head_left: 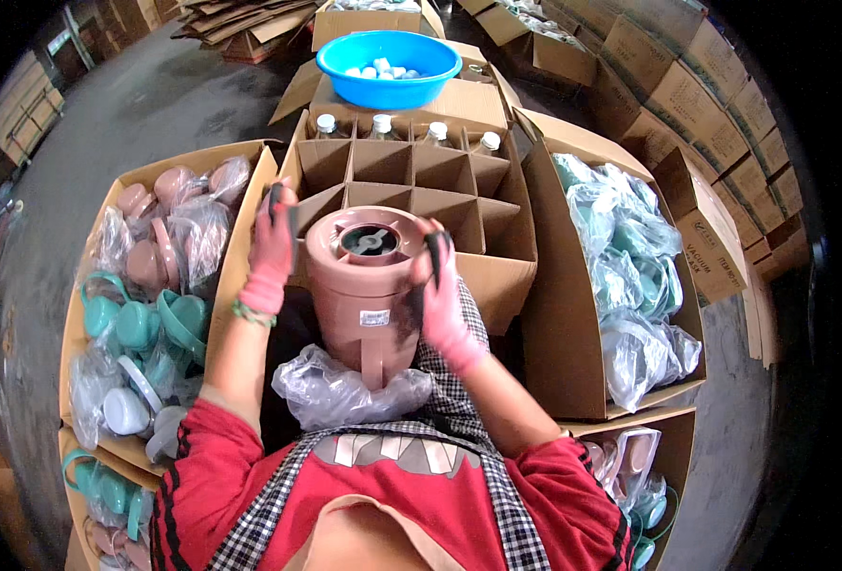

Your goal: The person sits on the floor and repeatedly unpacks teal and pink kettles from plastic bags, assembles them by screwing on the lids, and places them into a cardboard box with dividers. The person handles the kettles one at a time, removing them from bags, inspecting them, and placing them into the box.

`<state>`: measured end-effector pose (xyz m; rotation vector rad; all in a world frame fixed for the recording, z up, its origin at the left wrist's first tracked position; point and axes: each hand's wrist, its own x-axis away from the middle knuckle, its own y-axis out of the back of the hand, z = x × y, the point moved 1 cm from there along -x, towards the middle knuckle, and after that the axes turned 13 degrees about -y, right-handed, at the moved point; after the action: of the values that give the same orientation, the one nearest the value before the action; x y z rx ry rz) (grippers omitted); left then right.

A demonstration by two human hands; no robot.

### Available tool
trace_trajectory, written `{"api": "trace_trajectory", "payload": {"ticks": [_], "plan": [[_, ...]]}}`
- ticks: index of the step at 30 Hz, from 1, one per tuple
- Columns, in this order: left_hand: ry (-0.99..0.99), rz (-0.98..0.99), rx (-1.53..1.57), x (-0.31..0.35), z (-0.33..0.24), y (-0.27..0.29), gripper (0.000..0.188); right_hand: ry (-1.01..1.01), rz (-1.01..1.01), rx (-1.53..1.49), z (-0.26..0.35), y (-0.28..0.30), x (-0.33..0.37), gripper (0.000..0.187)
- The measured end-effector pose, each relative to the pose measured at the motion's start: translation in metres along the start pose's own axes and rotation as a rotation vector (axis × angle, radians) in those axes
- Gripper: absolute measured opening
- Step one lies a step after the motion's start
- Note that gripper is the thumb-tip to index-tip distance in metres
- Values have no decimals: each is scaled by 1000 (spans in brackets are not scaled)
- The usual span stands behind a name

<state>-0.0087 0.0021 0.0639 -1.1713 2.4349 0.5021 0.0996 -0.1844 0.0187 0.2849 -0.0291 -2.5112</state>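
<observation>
A pink vacuum flask (362,305) stands between my knees, its round end facing up. A dark opening with a grey cross-shaped piece (372,243) shows in the middle of that end. The flask's handle (372,362) faces me, and a crumpled clear plastic bag (340,390) lies around its lower part. My right hand (443,295), in a pink glove with black finger covers, grips the flask's right side near the rim. On the other side, my left hand (274,238) is raised beside the flask, apart from it, fingers stretched out and slightly blurred.
Ahead stands a divided carton (421,205) with several capped bottles in its far row. Behind it, a blue basin (389,71) holds small white pieces. Cartons of bagged pink, teal and white lids (136,324) flank my left; bagged teal parts (621,257) fill one at right.
</observation>
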Motion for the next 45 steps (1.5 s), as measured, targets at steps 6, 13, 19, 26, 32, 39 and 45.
{"api": "trace_trajectory", "payload": {"ticks": [6, 13, 19, 26, 32, 39, 45], "plan": [[-694, 358, -268, 67, -70, -36, 41, -376, 58, -112, -51, 40, -48, 41], [-644, 260, -253, 52, -16, -38, 49, -264, -40, -39, -25, 29, -37, 45], [-184, 158, -92, 27, 8, -18, 57, 63, 32, 236, 15, -3, -14, 47], [64, 149, 223, 30, 19, -27, 50, -84, -35, 248, 7, -3, -16, 58], [-284, 55, -130, 48, 17, -26, 47, -189, -96, 24, -9, 12, -33, 58], [-742, 334, -615, 64, -79, -35, 90, -28, -48, -326, 32, 5, -30, 44], [-473, -2, -180, 37, -65, 8, 63, 616, 1, -68, 108, 13, 2, 69]]}}
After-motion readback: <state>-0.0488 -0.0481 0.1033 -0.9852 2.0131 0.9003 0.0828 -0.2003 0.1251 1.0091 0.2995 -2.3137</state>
